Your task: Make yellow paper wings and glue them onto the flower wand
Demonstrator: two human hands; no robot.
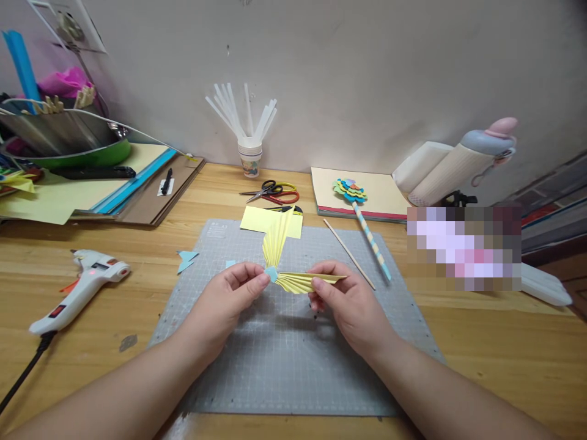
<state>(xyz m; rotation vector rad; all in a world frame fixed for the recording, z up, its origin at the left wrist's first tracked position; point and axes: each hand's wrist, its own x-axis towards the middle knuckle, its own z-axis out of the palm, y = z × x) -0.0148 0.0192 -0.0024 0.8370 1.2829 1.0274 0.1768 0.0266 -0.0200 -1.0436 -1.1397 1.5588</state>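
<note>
Fingers of the left hand [236, 293] were pinched, thumb against forefinger, on the pleated paper piece [297, 283] right where its 2 yellow fans met at a light-blue patch [271, 274]. The right hand [346, 299] gripped the same piece by the fan that pointed rightward, its thumb pressed over the folds. The other fan stood away from the wall of fingers, spreading toward the far side of the desk. Both hands held the piece above the middle of a grey cutting mat [284, 379].

At the mat's far edge lay a flat yellow sheet [254, 220], and beyond it a pair of black-handled scissors [263, 191]. A thin wooden stick [349, 252] slanted across the mat to the right of the hands. Beside it, a paper flower [351, 190] rested its head on a cream pad [321, 183], its striped stem reaching down onto the mat.

Light-blue scraps [186, 261] lay near the mat's left edge. Farther left, a white glue gun [82, 287] lay on the wooden desk [105, 373], well apart from both hands.
</note>
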